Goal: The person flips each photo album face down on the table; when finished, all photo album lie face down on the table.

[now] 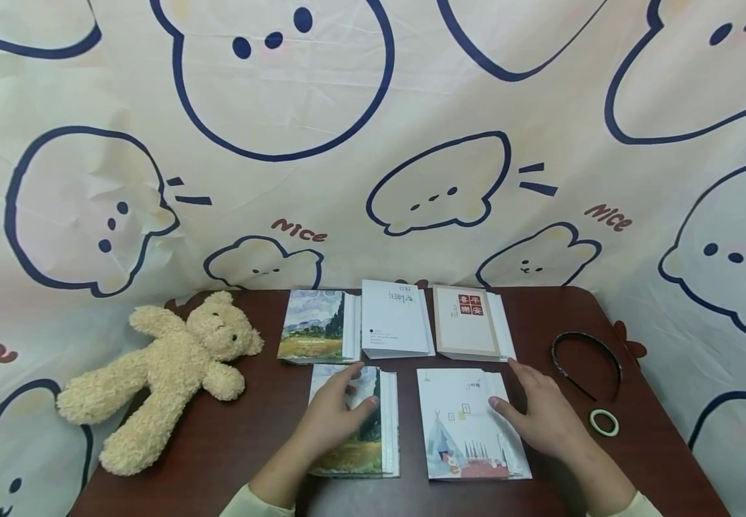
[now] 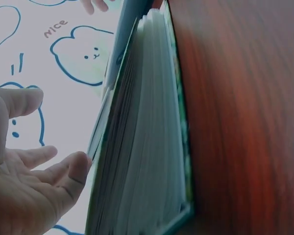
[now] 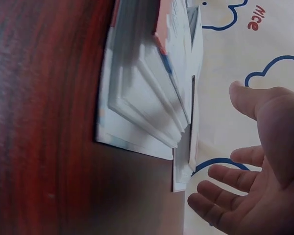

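My left hand (image 1: 332, 415), fingers relaxed, is over a notebook with a painted landscape cover (image 1: 353, 459); in the left wrist view its page edges (image 2: 142, 127) show beside the fingers. Whether the fingertips touch the cover I cannot tell. Over the right edge of a white notebook with a tent drawing (image 1: 459, 424) is my right hand (image 1: 550, 413), thumb and fingers spread. In the right wrist view the hand (image 3: 255, 171) grips nothing, and the notebook's pages (image 3: 142, 93) fan slightly. Both notebooks lie flat, side by side, at the front of the table.
Behind them lie another landscape notebook (image 1: 313, 323), a white one (image 1: 395, 319) and a beige one with red characters (image 1: 466, 323). A teddy bear (image 1: 175, 366) lies at the left. At the right are a headband (image 1: 556, 355) and a pale green ring (image 1: 594, 424) on the brown table (image 1: 250, 438).
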Tool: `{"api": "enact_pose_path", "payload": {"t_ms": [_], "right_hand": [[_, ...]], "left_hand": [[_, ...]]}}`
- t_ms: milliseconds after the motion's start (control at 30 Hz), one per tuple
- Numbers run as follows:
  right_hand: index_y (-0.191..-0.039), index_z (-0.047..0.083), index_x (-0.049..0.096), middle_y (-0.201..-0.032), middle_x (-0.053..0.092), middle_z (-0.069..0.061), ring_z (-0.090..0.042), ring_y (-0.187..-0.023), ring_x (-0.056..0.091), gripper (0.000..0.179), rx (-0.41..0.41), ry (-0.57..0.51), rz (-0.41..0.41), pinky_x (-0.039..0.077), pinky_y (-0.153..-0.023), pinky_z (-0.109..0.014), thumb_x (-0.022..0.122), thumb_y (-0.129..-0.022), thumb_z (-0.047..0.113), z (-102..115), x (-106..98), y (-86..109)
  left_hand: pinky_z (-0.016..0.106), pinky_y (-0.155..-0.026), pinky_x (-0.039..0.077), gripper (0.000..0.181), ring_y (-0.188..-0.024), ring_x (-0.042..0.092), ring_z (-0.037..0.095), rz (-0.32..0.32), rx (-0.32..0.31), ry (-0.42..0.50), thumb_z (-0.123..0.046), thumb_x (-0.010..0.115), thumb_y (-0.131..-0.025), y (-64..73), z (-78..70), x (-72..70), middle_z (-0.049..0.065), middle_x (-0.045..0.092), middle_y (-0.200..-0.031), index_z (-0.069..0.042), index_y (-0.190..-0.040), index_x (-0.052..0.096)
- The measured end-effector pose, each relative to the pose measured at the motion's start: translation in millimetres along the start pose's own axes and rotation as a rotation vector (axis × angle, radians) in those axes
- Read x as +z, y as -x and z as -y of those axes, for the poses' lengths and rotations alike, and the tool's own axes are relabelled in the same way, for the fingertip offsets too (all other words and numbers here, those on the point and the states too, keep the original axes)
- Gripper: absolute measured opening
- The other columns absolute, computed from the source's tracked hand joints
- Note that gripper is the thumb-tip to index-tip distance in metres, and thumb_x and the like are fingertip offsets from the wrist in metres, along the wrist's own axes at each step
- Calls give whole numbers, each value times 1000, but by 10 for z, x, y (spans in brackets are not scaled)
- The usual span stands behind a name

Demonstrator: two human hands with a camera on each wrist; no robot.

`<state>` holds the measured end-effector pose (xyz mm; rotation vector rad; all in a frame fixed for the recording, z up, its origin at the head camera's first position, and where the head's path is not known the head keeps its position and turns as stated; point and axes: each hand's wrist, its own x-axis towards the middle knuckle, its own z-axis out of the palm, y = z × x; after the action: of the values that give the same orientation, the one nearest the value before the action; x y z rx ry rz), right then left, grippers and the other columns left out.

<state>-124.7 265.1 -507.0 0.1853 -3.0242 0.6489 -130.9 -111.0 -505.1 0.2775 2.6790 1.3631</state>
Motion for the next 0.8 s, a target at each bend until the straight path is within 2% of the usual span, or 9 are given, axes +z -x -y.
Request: {"api": "enact_pose_path", "payload": {"t_ms": [200, 400, 600, 800], "right_hand": [[-156, 1, 42, -152, 46, -30, -53, -138, 43, 85, 21, -54, 49, 39, -106, -72, 75, -94, 49, 13, 35, 56], [-152, 1, 48, -149, 51, -28, -51, -136, 48, 79, 6, -83, 74, 41, -106, -70, 78, -92, 44, 20, 70, 103], [-149, 0, 53, -145, 55, -28, -51, -133, 51, 74, -24, -105, 64, 42, -105, -69, 80, -91, 37, 36, 83, 145], [-148, 2, 55, -144, 56, -26, -48, -133, 52, 71, -21, -107, 66, 43, -105, -68, 81, -90, 35, 53, 114, 161]], "left_hand": [[41, -81, 54, 64, -106, 61, 26, 51, 8, 125, -31, 72, -99, -20, -43, 119, 17, 58, -140, -7, -153, 48], [42, -81, 57, 65, -111, 64, 27, 125, -17, 256, -28, 70, -101, -25, -79, 232, 20, 54, -144, -6, -156, 44], [43, -85, 58, 69, -113, 68, 27, 184, -45, 338, -30, 70, -100, -6, -128, 353, 21, 54, -146, -4, -157, 41], [50, -90, 57, 69, -117, 67, 30, 221, -65, 385, -28, 69, -101, 12, -148, 444, 20, 55, -147, -5, -158, 39]]}}
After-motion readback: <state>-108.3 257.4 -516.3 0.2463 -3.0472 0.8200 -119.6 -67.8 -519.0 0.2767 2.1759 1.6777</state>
